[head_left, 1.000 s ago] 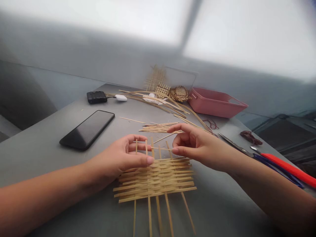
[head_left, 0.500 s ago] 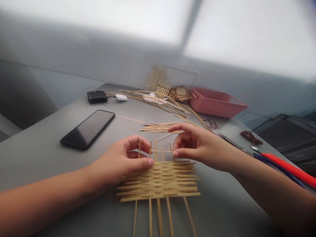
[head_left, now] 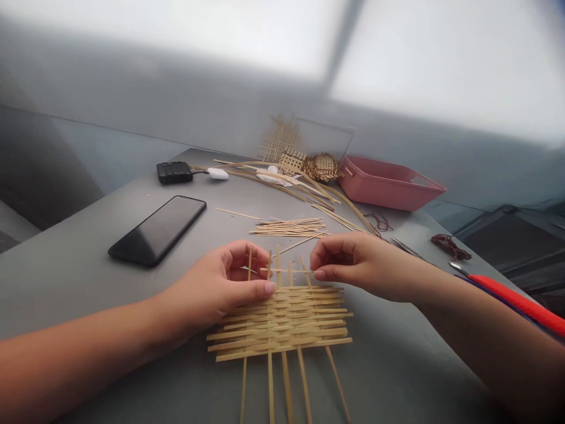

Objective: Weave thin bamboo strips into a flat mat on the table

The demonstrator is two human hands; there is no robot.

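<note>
A woven bamboo mat [head_left: 286, 321] lies in front of me, with several long upright strips sticking out at its top and bottom. My left hand [head_left: 225, 282] pinches the mat's upper left part, thumb on top and fingers behind the uprights. My right hand [head_left: 348, 259] is closed on the right end of a thin bamboo strip [head_left: 285, 270]. That strip lies crosswise among the uprights, just above the woven part. Its left end reaches to my left fingers.
Beyond the mat lies a pile of thin sticks [head_left: 286, 227]. A phone [head_left: 159, 229] and a black box-shaped device [head_left: 173, 172] are at left. Long strips [head_left: 304, 191], small woven pieces [head_left: 324, 167] and a pink basket [head_left: 388, 185] stand behind. A red-handled tool [head_left: 516, 300] lies at right.
The thin strip has slid left across the uprights, its left end now further over. My right hand's raised index finger has curled in. My left hand has stayed nearly still.
</note>
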